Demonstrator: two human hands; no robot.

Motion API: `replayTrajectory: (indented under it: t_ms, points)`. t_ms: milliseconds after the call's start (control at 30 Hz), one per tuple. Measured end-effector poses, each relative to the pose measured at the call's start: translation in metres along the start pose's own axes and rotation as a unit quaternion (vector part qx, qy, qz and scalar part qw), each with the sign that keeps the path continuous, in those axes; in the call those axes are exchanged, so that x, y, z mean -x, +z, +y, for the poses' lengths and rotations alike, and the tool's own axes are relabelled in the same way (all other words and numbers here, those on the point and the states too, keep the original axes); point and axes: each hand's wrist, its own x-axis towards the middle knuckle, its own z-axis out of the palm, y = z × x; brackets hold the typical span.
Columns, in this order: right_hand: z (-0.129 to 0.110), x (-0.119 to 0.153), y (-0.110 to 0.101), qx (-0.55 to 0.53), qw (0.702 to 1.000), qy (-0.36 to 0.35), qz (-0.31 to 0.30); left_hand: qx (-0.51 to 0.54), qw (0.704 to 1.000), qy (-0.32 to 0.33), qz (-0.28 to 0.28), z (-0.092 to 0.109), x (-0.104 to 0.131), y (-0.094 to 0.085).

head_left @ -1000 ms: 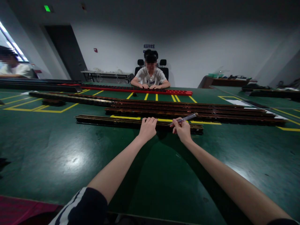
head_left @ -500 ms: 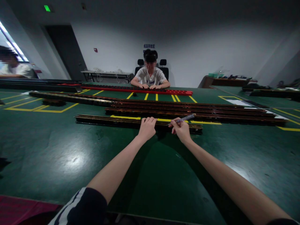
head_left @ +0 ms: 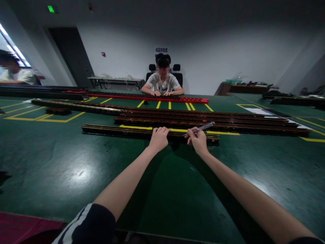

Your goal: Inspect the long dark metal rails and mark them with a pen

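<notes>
A long dark metal rail [head_left: 114,131] with shiny brassy edges lies crosswise in front of me on the green table. My left hand [head_left: 159,138] is closed over its middle, fingers bent across the top edge. In a pinch like a writing grip, my right hand [head_left: 199,140] holds a slim pen-like tool [head_left: 206,126] with a translucent barrel. The tool slants up to the right, and its thin tip points down at the rail just right of my left hand. Whether the tip touches the rail I cannot tell.
Behind the rail lie several more long dark rails [head_left: 228,120] in a bundle. Farther off is a red rack [head_left: 194,100], with a person [head_left: 162,81] seated behind it, hands near it. Another person [head_left: 17,74] sits at far left. Yellow tape [head_left: 223,133] marks the green table [head_left: 101,176].
My right hand has shifted slightly to the right along the rail with the pen-like tool. The left hand stays almost in place on the rail.
</notes>
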Motion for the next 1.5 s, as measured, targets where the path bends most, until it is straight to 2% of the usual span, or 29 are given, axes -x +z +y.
replayTrajectory:
  t_ms: [567, 933, 1500]
  points:
    - [0.002, -0.0009, 0.0003, 0.001, 1.0, 0.0, 0.0, 0.007, 1.0, 0.006, 0.011, -0.0006, 0.0003, 0.0036]
    - [0.0023, -0.0015, -0.0032, -0.006, 0.999, -0.001, -0.039, -0.034, 0.999, 0.004, 0.002, 0.0043, 0.0, -0.0002]
    - [0.0001, -0.0006, -0.0011, -0.008, 0.999, 0.005, -0.031, -0.034, 0.999, -0.003, -0.002, 0.0058, -0.0005, 0.0005]
